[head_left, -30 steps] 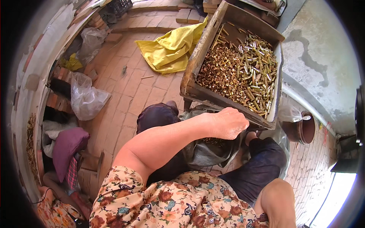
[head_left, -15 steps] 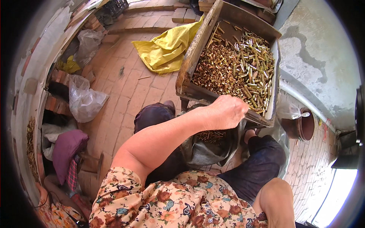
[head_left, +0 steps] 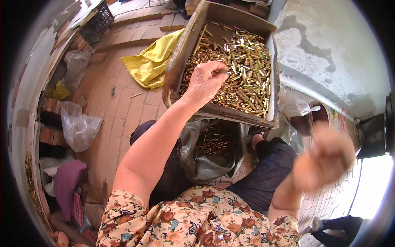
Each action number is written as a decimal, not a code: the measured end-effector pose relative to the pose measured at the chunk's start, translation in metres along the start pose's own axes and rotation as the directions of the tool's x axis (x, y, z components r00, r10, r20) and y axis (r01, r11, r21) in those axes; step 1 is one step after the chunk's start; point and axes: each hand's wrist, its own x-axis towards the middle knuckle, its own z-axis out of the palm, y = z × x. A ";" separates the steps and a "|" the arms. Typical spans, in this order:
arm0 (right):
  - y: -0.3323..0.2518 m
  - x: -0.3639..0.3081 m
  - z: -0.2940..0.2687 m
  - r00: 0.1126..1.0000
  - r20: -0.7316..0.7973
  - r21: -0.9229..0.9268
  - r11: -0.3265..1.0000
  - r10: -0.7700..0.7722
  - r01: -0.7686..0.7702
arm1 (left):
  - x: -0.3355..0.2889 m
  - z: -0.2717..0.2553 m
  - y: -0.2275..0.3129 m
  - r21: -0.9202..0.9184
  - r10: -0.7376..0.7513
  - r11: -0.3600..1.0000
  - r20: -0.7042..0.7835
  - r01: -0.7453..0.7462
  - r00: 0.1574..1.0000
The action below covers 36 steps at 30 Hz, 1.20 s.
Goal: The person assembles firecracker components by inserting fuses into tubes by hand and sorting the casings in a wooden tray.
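Observation:
A wooden tray [head_left: 177, 66] slopes in front of me, heaped with brass casings [head_left: 242, 74]. My left hand [head_left: 205, 80] reaches over its near left part, just above the pile. The fingers are curled shut, and thumb and forefinger pinch a thin brass casing [head_left: 225, 71]. My right hand [head_left: 325, 158] is raised at the right, away from the tray. It is blurred by motion, so its grip is unclear. Between my knees sits a grey bag [head_left: 195, 164] with more casings [head_left: 214, 142] inside.
A yellow cloth [head_left: 150, 64] lies on the brick floor left of the tray. Clear plastic bags [head_left: 78, 127] and a purple cloth [head_left: 68, 181] sit along the left wall. A brown pot [head_left: 306, 119] stands at the right, and a dark crate [head_left: 96, 22] at the far left.
My left hand has moved from above the grey bag up and forward onto the tray's pile. My right hand has risen into view at the right.

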 end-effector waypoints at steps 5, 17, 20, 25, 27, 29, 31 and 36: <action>0.091 -0.012 0.054 0.853 0.263 -0.092 0.892 0.451 -0.443 | 0.006 0.014 -0.014 0.381 0.003 0.924 0.054 -0.023 0.999; 0.164 -0.057 0.080 0.738 0.543 -0.399 0.896 0.401 -0.193 | 0.023 0.050 -0.044 0.778 0.149 0.494 0.364 -0.388 0.919; 0.166 -0.053 0.083 0.726 0.593 -0.410 0.907 0.349 -0.102 | 0.024 0.057 -0.046 0.801 0.145 0.415 0.410 -0.432 0.900; 0.170 -0.051 0.086 0.638 0.676 -0.436 0.898 0.369 -0.057 | 0.024 0.059 -0.042 0.793 0.156 0.385 0.448 -0.472 0.880; 0.177 -0.056 0.083 0.634 0.679 -0.338 0.924 0.371 -0.179 | 0.026 0.062 -0.038 0.796 0.135 0.388 0.449 -0.464 0.883; 0.175 -0.056 0.083 0.641 0.665 -0.318 0.922 0.383 -0.221 | 0.026 0.061 -0.038 0.804 0.110 0.390 0.444 -0.449 0.889; 0.174 -0.056 0.082 0.648 0.650 -0.298 0.917 0.397 -0.263 | 0.028 0.061 -0.041 0.804 0.112 0.423 0.410 -0.417 0.905; 0.173 -0.058 0.080 0.635 0.634 -0.245 0.893 0.442 -0.377 | 0.021 0.061 -0.041 0.755 0.135 0.566 0.309 -0.330 0.941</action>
